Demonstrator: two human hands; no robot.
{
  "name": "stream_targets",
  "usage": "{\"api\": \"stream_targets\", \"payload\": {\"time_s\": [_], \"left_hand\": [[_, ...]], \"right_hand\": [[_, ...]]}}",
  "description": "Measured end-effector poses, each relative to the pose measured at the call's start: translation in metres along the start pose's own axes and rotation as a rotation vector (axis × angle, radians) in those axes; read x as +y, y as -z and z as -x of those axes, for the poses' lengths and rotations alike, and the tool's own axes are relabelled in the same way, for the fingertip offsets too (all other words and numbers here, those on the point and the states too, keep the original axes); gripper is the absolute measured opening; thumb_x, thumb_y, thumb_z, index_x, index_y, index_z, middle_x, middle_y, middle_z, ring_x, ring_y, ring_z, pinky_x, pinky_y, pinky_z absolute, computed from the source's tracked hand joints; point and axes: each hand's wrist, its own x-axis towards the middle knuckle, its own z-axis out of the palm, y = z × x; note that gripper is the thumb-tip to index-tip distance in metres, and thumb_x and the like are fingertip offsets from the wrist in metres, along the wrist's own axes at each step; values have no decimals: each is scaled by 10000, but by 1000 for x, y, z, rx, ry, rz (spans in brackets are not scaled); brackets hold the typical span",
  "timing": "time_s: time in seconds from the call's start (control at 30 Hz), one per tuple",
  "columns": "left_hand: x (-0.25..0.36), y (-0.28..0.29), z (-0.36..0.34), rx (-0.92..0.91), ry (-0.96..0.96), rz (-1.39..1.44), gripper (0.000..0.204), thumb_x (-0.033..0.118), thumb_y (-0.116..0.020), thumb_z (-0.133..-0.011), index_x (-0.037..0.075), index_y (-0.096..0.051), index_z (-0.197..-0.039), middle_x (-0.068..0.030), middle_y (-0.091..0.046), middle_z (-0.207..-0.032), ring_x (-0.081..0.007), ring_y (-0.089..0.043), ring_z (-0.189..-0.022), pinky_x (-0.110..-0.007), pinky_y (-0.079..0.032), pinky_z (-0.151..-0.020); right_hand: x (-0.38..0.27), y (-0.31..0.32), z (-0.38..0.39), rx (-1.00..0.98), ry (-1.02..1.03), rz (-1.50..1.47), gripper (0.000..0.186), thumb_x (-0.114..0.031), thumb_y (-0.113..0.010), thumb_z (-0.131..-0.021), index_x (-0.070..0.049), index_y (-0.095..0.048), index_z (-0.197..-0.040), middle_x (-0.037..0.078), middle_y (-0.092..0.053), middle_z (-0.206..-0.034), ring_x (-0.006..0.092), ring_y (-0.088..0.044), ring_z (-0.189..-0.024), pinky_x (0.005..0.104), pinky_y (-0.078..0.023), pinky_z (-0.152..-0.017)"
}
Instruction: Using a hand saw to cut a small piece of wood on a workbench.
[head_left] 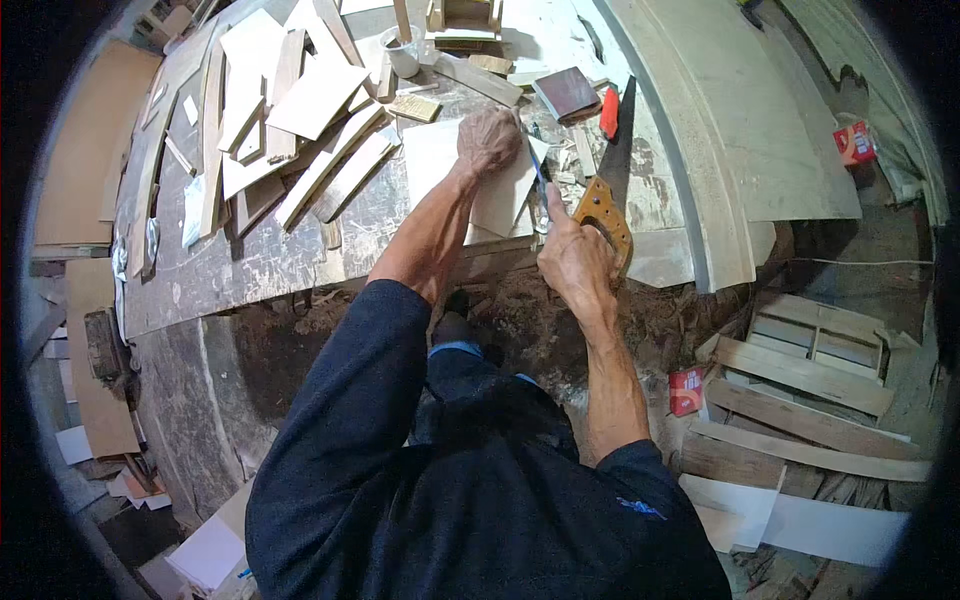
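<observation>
My left hand, its fingers curled closed, presses down on a pale wooden board near the front edge of the workbench. Close beside that board, my right hand is closed around a slim blue-and-silver tool, its index finger stretched along it. The tool's tip points away from me, near the board's right edge; its exact kind is unclear. A handsaw with a yellowish wooden handle and dark blade lies just right of my right hand, which partly covers the handle.
Wood offcuts are heaped on the bench's left. A whitish cup with a stick, a dark reddish block and a red object lie farther back. Large curved panels stand right; wooden frames lie lower right.
</observation>
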Motion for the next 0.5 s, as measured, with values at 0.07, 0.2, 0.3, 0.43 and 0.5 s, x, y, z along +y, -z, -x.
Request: {"api": "stream_targets", "payload": {"time_s": [0.07, 0.2, 0.3, 0.43, 0.5], "left_hand": [[-4, 0, 3, 4, 9, -2, 202, 225, -635, -758, 51, -710, -826, -196, -674, -854, -381, -654, -836, -476, -526, -719], [3, 8, 3, -39, 2, -51, 204, 208, -612, -767, 35, -712, -810, -218, -673, -824, -392, -668, -805, -477, -534, -707], [5, 2, 2, 13, 28, -8, 207, 227, -616, -769, 48, -717, -789, -191, -681, -836, -390, -670, -780, -472, -539, -681], [-9, 4, 4, -11, -25, -27, 222, 235, -589, -806, 53, -716, -784, -184, -682, -845, -383, -675, -787, -488, -532, -698], [-7, 5, 12, -54, -74, -76, 252, 244, -567, -838, 45, -712, -786, -195, -681, -844, -384, -675, -791, -495, -528, -707]], "right_hand": [[5, -1, 4, 21, 37, -20, 559, -150, -501, -905, -169, -401, -1455, 271, -654, -760, 453, -656, -767, 543, -483, -735], [8, 4, 20, -14, 23, -82, 561, -140, -501, -899, -154, -408, -1451, 305, -645, -774, 469, -650, -766, 538, -487, -735], [1, -1, -8, -21, -7, -81, 556, -142, -513, -895, -192, -428, -1443, 300, -650, -796, 470, -647, -805, 539, -487, -748], [14, -8, 14, 101, 115, -38, 567, -138, -510, -893, -191, -415, -1450, 264, -642, -744, 426, -652, -769, 524, -497, -715], [4, 7, 12, -90, -17, -99, 574, -145, -505, -902, -175, -388, -1463, 272, -645, -743, 434, -653, -754, 531, -498, -719]]}}
